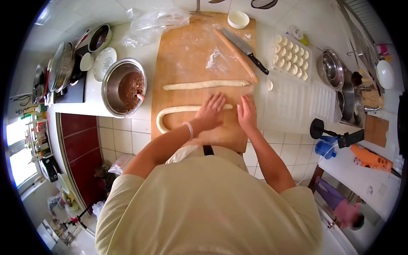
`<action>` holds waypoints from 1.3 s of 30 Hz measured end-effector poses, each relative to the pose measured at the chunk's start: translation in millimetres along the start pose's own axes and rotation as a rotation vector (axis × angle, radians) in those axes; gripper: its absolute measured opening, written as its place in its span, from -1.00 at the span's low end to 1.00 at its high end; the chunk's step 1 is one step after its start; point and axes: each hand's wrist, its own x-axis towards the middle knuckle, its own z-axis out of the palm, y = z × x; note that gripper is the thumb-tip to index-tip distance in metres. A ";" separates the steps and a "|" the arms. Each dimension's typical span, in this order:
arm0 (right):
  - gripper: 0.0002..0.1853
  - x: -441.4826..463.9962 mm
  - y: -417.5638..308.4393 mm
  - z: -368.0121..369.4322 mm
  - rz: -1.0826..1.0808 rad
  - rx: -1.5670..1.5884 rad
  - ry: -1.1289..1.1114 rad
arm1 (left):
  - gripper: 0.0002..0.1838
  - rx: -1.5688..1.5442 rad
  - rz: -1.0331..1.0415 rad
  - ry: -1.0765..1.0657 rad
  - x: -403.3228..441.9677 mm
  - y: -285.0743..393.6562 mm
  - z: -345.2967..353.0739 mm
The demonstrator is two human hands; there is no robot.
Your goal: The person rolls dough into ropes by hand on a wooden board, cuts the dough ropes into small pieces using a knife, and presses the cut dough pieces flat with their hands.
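Hook-shaped rope of white dough (171, 110) lying near centre of frame on tan wooden board (182, 51). Left hand (209, 111) resting flat across it, fingers extended, not gripping; right hand (247, 114) standing open and apart from left, just beside rope's right end. Straighter white dough strip (199, 85) lying just above. Brown wooden rolling pin (236, 54) and black-handled steel knife (241, 43) lying side by side, upper right of centre. Round steel bowl (107, 90) holding brown filling (128, 86), left, on white surface (138, 50). Pale crescent dumplings (294, 69) sitting in rows, upper right.
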 end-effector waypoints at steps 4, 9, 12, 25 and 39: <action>-0.58 -69.8 -2.3 -38.4 0.208 -0.015 -0.019 | 0.09 -0.012 0.172 -0.188 -47.1 30.0 -2.0; -0.60 -64.5 1.2 -38.1 0.197 -0.001 0.056 | 0.10 -0.049 -0.027 0.071 14.9 -1.3 4.4; -0.57 -28.3 -28.5 -28.5 0.146 0.058 0.058 | 0.06 -0.203 -0.014 0.052 6.4 -1.3 -4.7; -0.27 -52.6 -76.8 0.1 -0.274 -0.054 -0.554 | 0.04 -0.225 -0.034 -0.121 -87.2 -13.8 -3.9; -0.54 122.3 4.6 7.2 -0.171 -0.296 -0.226 | -0.36 -0.272 -0.407 0.054 20.3 -140.3 -46.2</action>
